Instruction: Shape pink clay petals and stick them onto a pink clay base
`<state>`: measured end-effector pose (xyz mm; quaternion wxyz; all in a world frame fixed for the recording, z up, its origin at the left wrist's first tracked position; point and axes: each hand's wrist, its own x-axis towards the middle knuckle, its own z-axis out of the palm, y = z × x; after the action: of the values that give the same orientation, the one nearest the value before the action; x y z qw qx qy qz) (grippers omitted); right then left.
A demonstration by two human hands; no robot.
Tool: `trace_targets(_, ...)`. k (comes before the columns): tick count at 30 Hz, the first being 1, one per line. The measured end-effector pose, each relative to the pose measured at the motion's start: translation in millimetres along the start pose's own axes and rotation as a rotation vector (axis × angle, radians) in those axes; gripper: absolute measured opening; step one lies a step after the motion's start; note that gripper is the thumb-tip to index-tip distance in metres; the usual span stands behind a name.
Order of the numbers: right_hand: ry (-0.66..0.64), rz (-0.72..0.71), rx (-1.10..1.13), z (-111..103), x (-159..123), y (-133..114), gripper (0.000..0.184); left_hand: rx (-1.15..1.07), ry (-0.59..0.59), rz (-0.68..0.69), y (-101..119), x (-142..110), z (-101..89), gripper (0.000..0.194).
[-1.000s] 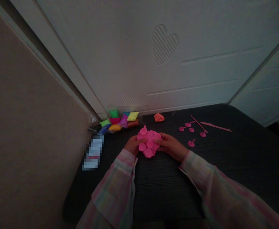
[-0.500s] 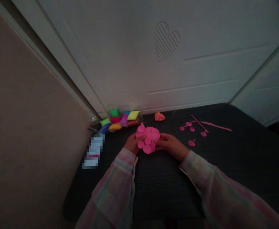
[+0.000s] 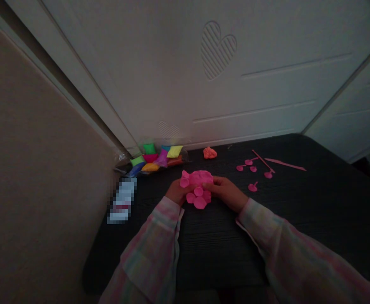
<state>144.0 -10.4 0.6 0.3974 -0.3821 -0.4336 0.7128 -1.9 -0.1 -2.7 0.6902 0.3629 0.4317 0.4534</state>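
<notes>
Between my two hands is a pink clay piece [image 3: 200, 177], a lumpy body with several round, petal-like discs on its near side. My left hand [image 3: 176, 192] grips its left edge, thumb laid across the front. From the right, my right hand [image 3: 227, 192] holds the other edge, its thumb pressed near the middle discs. The fingers behind the piece are hidden. To the right on the dark table [image 3: 216, 245] lie several small pink clay pieces with thin stems, one of them a stemmed disc [image 3: 252, 187] nearest my right hand.
A thin pink stick [image 3: 263, 161] and a flat pink pointed tool [image 3: 286, 164] lie at the right. An orange clay lump [image 3: 209, 153] sits at the back. Bright clay packets [image 3: 151, 167] in clear plastic and a blurred-out rectangular item [image 3: 123, 200] are on the left. A white panel [image 3: 159, 76] rises behind.
The pink clay piece has tilted and come slightly lower between my hands. My right thumb has moved inward over its front. The view has shifted a little.
</notes>
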Motion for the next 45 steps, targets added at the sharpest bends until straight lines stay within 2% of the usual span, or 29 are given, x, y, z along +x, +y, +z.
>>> trace_targets(5, 0.036, -0.014, -0.041, -2.2, 0.4, 1.3, 0.024, 0.062, -0.016, -0.003, -2.1, 2.2, -2.6, 0.028)
trace_targets(12, 0.001, -0.018, -0.108, -2.9, 0.2, -0.4, 0.022, 0.037, -0.046, -0.041, 0.7, 0.0, 0.5, 0.029)
trace_targets(18, 0.008, 0.015, 0.000, -1.8, 1.7, -1.6, 0.021, -0.009, -0.067, -0.038, -1.0, 0.9, 2.9, 0.031)
trace_targets(21, -0.001, 0.032, 0.063, -2.5, 2.2, -1.5, 0.022, -0.042, -0.028, -0.057, -1.9, 2.4, 2.0, 0.027)
trace_targets(23, -0.025, 0.024, 0.063, -2.7, 1.9, -2.1, 0.023, -0.040, -0.004, -0.069, -2.2, 3.0, 1.2, 0.025)
trace_targets(26, -0.054, -0.015, 0.030, -2.3, 1.1, -2.9, 0.025, 0.009, -0.037, -0.077, -3.2, 3.7, -0.3, 0.022)
trace_targets(30, -0.020, -0.029, -0.021, -2.0, 1.3, -1.9, 0.022, 0.072, -0.076, -0.063, -5.3, 4.8, -2.6, 0.019)
trace_targets(35, 0.017, -0.045, -0.061, -2.9, 1.4, -1.3, 0.021, 0.070, -0.049, -0.059, -4.9, 5.2, -2.0, 0.023)
trace_targets(45, -0.027, -0.001, 0.130, -2.7, 1.0, -4.6, 0.021, -0.040, -0.040, -0.078, -3.8, 5.1, 0.5, 0.022)
